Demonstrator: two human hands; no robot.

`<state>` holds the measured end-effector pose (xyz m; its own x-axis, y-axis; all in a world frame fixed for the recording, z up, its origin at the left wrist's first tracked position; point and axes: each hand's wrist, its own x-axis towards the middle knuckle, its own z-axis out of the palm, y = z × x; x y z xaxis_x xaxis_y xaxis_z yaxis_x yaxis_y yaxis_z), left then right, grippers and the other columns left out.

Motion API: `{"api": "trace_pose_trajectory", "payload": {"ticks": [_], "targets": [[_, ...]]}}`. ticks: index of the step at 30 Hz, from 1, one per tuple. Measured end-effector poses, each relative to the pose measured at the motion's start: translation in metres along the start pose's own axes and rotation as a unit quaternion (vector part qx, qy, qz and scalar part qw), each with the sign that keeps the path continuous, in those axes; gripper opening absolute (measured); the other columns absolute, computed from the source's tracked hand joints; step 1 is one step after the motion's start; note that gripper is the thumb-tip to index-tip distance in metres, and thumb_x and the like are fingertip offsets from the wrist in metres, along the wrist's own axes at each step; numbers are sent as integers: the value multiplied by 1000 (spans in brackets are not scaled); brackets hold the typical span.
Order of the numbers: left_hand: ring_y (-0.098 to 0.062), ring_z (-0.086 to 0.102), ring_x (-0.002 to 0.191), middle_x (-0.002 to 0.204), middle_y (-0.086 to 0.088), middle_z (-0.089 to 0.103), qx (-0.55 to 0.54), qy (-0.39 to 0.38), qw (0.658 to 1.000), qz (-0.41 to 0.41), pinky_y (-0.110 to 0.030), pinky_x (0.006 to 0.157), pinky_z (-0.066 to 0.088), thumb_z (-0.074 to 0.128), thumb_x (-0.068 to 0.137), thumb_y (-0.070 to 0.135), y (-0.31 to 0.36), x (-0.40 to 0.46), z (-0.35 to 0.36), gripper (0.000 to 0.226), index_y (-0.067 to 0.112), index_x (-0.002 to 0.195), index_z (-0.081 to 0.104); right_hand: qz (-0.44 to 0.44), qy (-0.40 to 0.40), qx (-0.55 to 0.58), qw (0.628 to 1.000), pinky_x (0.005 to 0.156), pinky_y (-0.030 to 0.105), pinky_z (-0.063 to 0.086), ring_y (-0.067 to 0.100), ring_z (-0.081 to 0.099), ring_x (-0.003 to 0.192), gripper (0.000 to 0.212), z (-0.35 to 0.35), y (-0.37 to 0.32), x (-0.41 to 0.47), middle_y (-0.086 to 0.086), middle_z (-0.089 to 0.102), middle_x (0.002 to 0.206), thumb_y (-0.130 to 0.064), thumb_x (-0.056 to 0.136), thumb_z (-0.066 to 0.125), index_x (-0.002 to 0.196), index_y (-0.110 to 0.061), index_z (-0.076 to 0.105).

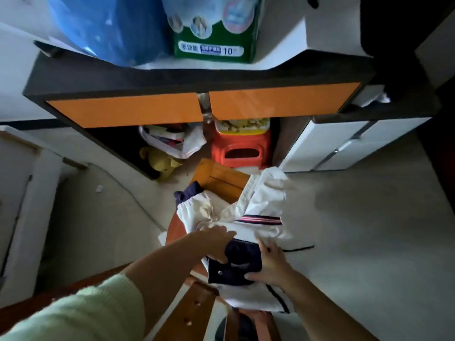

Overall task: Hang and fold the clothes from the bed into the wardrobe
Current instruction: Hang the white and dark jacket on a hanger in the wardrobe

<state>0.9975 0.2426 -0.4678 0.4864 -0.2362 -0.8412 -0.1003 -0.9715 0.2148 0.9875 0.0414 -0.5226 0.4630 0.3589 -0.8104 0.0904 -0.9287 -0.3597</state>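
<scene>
place: someone's bedroom at home
giveaways: white drawers (pixel 344 143), plush toy (pixel 161 163) on the floor, red stool (pixel 240 148), diaper pack (pixel 216 33) up top

pale green ribbed knit sleeve (pixel 81 308) pushed up the left forearm, right forearm bare
</scene>
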Motion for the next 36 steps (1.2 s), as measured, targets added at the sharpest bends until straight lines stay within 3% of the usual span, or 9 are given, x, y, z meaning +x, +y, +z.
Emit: {"api": "trace_pose_trajectory", "payload": {"ticks": [2, 5, 9, 15, 18, 23, 28, 32, 36], "targets": [[-30, 45, 123, 135, -8, 46, 50, -4, 999, 6, -44, 102, 41, 72, 69, 52, -4, 10, 29, 85, 19, 138, 36, 14, 56, -21, 998, 113, 48, 24, 40, 11, 142, 102, 11, -1, 3, 12, 4, 156, -58, 74, 66, 151, -24, 9], [-28, 45, 125, 137, -6, 47, 58, -2, 998, 12, -42, 107, 37, 68, 77, 48, 0, 18, 52, 74, 16, 138, 40, 14, 163, -31, 986, 102, 38, 40, 29, 41, 127, 54, 23, 0, 4, 9, 37, 141, -42, 89, 56, 136, -20, 40], [-27, 53, 115, 129, -10, 53, 3, 5, 1000, -1, -33, 98, 42, 69, 80, 39, 6, 14, 41, 72, 10, 137, 35, 24, 186, 157, 970, 84, 30, 44, 26, 59, 107, 29, 12, -19, -18, 10, 62, 114, -27, 96, 49, 119, -9, 52], [-18, 64, 96, 104, 0, 69, -194, 31, 980, 26, -31, 89, 49, 72, 70, 55, 10, -42, -55, 53, 21, 110, 64, -21, 247, 314, 917, 73, 20, 41, 16, 63, 88, 12, -124, -56, -85, 1, 66, 88, -17, 90, 55, 91, -12, 65], [10, 59, 65, 73, 14, 64, -265, 115, 956, 43, -6, 64, 42, 67, 84, 44, 20, -101, -119, 22, 23, 82, 61, -81, 304, 324, 892, 53, 18, 40, 10, 55, 60, 20, -203, -84, -142, 0, 60, 68, -11, 88, 53, 70, -15, 61], [-10, 46, 65, 74, -3, 55, -251, 300, 919, 47, -18, 55, 33, 49, 97, 35, 27, -215, -186, 37, 7, 75, 58, -209, 376, 320, 844, 60, 26, 34, 15, 48, 62, 25, -288, -151, -242, -4, 49, 56, -16, 82, 57, 58, -16, 52], [-15, 50, 77, 83, -10, 60, -271, 528, 805, 10, -27, 63, 33, 45, 99, 32, 25, -335, -228, 40, -3, 93, 64, -364, 413, 291, 783, 58, 25, 36, 10, 48, 65, 7, -327, -236, -346, -3, 51, 67, -24, 71, 55, 65, -20, 53], [-15, 41, 59, 64, -4, 47, -304, 666, 681, -18, -24, 56, 34, 45, 99, 30, 14, -426, -240, 40, 15, 62, 47, -457, 443, 230, 736, 52, 19, 35, 1, 43, 54, 15, -339, -292, -407, -12, 46, 58, -20, 76, 53, 61, -22, 49], [-18, 42, 68, 63, -1, 44, -355, 728, 584, -59, -29, 58, 30, 47, 98, 32, -5, -508, -235, 40, 16, 61, 45, -530, 447, 153, 704, 50, 15, 33, -3, 40, 47, 28, -341, -363, -446, -16, 43, 49, -11, 85, 49, 61, -23, 41]]}}
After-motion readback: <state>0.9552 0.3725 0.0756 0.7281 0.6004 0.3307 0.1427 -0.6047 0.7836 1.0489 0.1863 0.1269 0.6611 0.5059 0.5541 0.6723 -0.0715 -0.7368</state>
